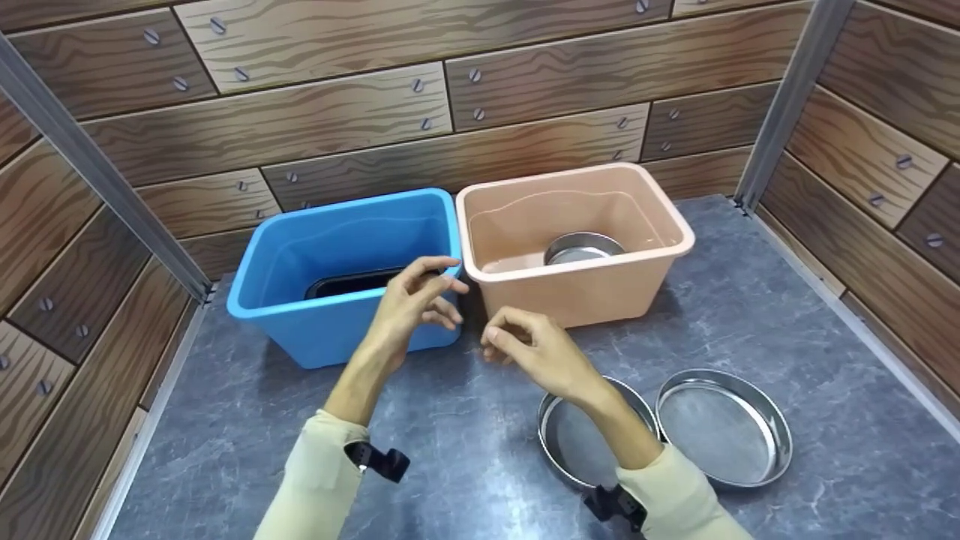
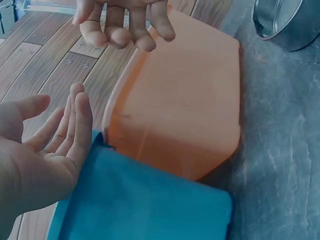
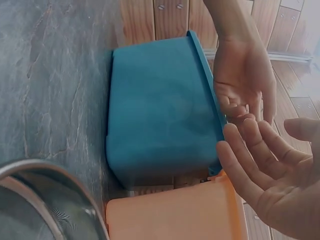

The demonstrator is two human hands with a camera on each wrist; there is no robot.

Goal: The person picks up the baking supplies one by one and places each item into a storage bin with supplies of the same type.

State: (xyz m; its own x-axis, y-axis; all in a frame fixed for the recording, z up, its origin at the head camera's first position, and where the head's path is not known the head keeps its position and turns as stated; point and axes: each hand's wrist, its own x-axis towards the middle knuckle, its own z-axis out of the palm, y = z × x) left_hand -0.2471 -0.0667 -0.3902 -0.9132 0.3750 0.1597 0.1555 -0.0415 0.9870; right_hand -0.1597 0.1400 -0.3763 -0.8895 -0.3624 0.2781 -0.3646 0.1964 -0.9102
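Note:
My left hand (image 1: 411,304) hovers in front of the blue bin's right corner, its fingers loosely bent and holding nothing. To its right, my right hand (image 1: 541,351) hangs in the air before the peach bin (image 1: 577,289), likewise holding nothing. Inside the peach bin lies a round metal sieve (image 1: 581,251). The blue bin (image 1: 330,326) contains a black object (image 1: 345,285), mostly hidden by the bin's wall. Two more round sieves, one (image 1: 581,442) partly under my right forearm and another (image 1: 720,427) beside it, lie on the table; fine mesh shows in the right wrist view.
The bins stand side by side at the back of a grey marbled table (image 1: 202,450). Wood-patterned walls (image 1: 360,135) enclose the back and both sides, with metal corner posts (image 1: 787,105) between them.

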